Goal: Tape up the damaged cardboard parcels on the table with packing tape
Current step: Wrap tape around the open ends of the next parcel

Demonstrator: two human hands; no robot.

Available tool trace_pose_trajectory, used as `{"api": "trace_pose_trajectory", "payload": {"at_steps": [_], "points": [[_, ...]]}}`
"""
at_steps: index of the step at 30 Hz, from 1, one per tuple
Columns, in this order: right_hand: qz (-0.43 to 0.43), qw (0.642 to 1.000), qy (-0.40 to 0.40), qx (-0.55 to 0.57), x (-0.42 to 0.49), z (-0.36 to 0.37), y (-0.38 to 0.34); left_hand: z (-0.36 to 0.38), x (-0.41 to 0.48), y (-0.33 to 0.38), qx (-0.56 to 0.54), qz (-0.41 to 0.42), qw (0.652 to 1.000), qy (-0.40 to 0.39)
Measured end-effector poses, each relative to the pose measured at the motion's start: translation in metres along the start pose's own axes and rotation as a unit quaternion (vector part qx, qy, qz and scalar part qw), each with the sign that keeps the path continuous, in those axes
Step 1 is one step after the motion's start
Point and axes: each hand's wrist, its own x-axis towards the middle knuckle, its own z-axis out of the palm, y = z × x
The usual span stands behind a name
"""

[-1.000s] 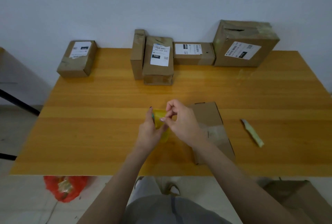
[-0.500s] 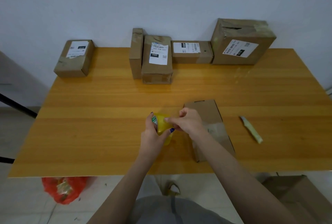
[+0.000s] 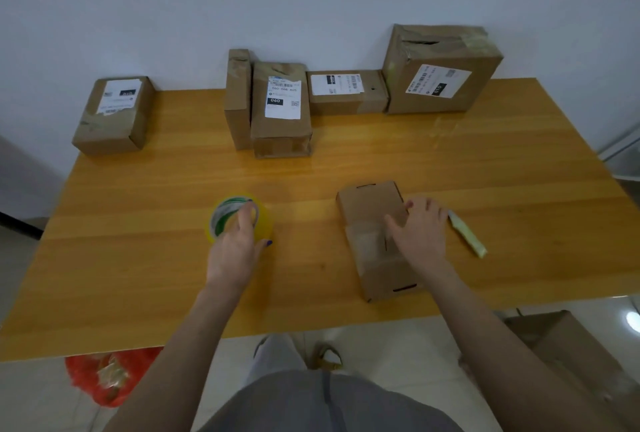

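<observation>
A yellow roll of packing tape [image 3: 239, 215] with a green-and-white core stands on the wooden table [image 3: 138, 223], left of centre. My left hand [image 3: 237, 248] grips it from the near side, a finger hooked into the core. A flat brown parcel [image 3: 370, 223] lies right of centre, with clear tape over its middle. My right hand [image 3: 417, 234] rests on its right half with fingers spread and relaxed. A pale green utility knife [image 3: 467, 237] lies just right of that hand.
Along the back wall stand several labelled cardboard parcels: one at the left [image 3: 114, 116], two upright in the middle [image 3: 280, 109], a low one [image 3: 346, 92] and a big torn one [image 3: 440, 68]. A red bag [image 3: 107, 376] and a cardboard box [image 3: 571, 362] sit on the floor.
My hands have parted. The left carried the tape roll leftwards and set it on the table; the right let go of the tape end and moved right onto the flat parcel.
</observation>
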Motion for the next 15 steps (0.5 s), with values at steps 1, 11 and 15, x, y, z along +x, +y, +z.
{"api": "trace_pose_trajectory", "payload": {"at_steps": [1,11,15], "points": [[0.038,0.998,-0.030,0.034,0.002,0.001,0.010,0.000,0.003,-0.006,0.020,-0.017,1.000,-0.004],[0.141,0.949,-0.199,0.200,-0.003,0.011,0.019,0.003,0.000,-0.048,0.115,-0.118,0.985,-0.045],[0.170,0.908,-0.301,0.239,-0.008,0.014,-0.005,0.010,-0.002,-0.044,0.109,-0.137,0.984,-0.025]]}}
